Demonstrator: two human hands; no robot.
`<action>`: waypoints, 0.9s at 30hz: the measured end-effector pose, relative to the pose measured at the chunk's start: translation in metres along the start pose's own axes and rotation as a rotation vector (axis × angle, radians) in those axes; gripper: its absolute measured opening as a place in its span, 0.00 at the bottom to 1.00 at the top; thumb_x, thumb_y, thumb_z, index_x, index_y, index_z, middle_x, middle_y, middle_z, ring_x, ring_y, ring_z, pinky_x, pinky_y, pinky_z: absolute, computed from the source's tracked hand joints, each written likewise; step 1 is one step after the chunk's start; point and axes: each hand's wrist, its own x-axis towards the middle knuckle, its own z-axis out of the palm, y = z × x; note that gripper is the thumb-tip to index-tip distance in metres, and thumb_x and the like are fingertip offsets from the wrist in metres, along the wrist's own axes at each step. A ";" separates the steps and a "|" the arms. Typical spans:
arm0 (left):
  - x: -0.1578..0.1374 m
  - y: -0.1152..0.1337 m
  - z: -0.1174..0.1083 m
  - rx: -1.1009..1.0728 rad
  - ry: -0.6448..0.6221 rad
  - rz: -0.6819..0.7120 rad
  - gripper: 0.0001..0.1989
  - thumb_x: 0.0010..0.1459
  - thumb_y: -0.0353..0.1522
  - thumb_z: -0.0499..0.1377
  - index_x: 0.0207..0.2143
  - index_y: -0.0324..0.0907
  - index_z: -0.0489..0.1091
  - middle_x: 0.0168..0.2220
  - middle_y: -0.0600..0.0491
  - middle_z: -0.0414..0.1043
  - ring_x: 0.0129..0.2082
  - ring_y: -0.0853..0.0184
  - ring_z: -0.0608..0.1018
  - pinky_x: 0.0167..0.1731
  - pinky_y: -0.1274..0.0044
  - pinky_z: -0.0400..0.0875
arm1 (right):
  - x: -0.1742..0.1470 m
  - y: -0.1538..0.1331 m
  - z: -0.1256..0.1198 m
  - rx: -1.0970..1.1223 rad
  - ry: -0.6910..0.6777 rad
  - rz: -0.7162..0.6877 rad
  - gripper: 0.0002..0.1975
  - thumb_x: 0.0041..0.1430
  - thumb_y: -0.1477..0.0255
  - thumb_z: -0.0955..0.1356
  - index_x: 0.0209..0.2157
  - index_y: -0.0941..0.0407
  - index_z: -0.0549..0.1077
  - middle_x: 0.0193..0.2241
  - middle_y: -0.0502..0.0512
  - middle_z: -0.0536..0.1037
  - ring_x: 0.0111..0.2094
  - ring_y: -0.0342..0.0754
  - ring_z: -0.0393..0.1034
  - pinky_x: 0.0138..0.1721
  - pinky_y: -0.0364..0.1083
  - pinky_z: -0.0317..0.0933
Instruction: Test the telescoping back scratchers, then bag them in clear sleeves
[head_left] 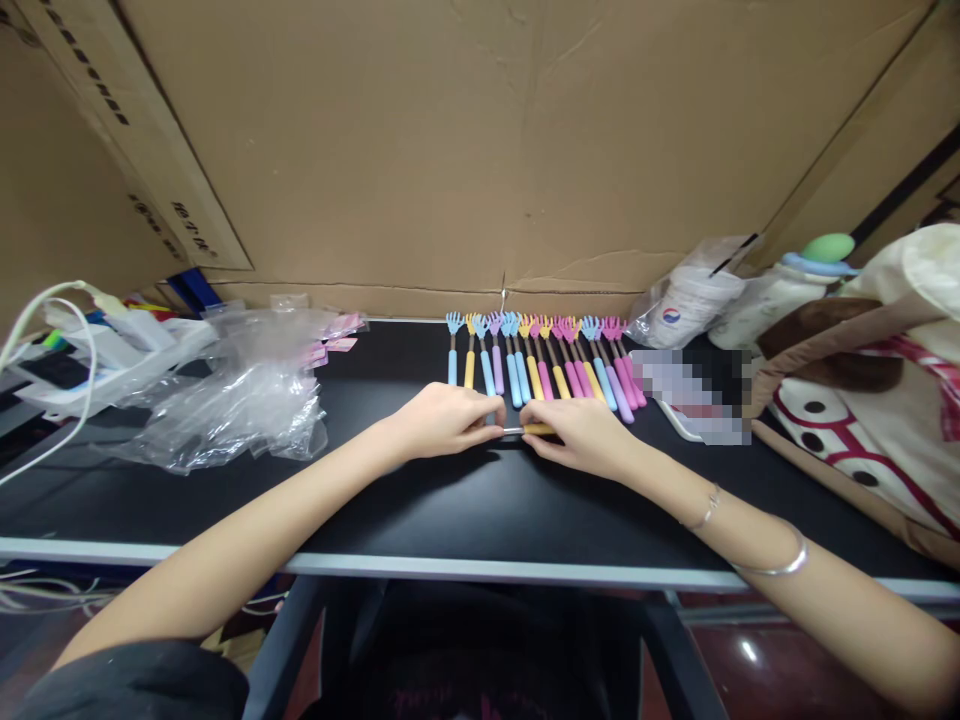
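Note:
Between my hands, level above the black table, is a back scratcher (538, 429) with a yellow handle and a short stretch of metal rod showing. The fingers of my right hand (583, 432) pinch its yellow handle. My left hand (448, 418) is closed on the other end, and its fingers hide the claw. Just beyond my hands lies a row of several back scratchers (497, 370) with hand-shaped claws pointing away. Their handles are blue, yellow, purple and pink. Those on the right lie closer together and slightly slanted.
Clear plastic bags (247, 400) are heaped on the left beside a white power strip (127, 365) with cables. On the right are a phone (679, 415), a bagged cup (694, 305), a bottle (787, 290) and a cloth bag (885, 400). Cardboard (450, 150) walls the back.

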 end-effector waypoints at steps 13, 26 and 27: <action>0.001 0.007 0.011 0.171 0.018 0.072 0.09 0.64 0.38 0.52 0.38 0.43 0.67 0.33 0.55 0.76 0.31 0.67 0.78 0.23 0.79 0.56 | -0.004 -0.005 -0.001 0.004 -0.036 -0.002 0.08 0.61 0.68 0.63 0.37 0.55 0.71 0.27 0.50 0.78 0.27 0.43 0.72 0.27 0.42 0.50; 0.000 0.008 0.013 0.142 -0.010 0.120 0.08 0.65 0.37 0.52 0.40 0.42 0.66 0.33 0.54 0.75 0.32 0.66 0.78 0.27 0.79 0.61 | -0.008 -0.007 -0.004 0.050 -0.052 -0.017 0.06 0.62 0.68 0.63 0.35 0.55 0.69 0.26 0.50 0.77 0.26 0.43 0.70 0.26 0.41 0.48; 0.000 0.008 0.013 0.139 -0.013 0.120 0.08 0.65 0.37 0.52 0.40 0.42 0.66 0.32 0.54 0.75 0.32 0.67 0.78 0.27 0.79 0.61 | -0.008 -0.007 -0.004 0.047 -0.059 -0.010 0.07 0.62 0.68 0.63 0.34 0.55 0.69 0.26 0.50 0.76 0.26 0.43 0.69 0.26 0.41 0.48</action>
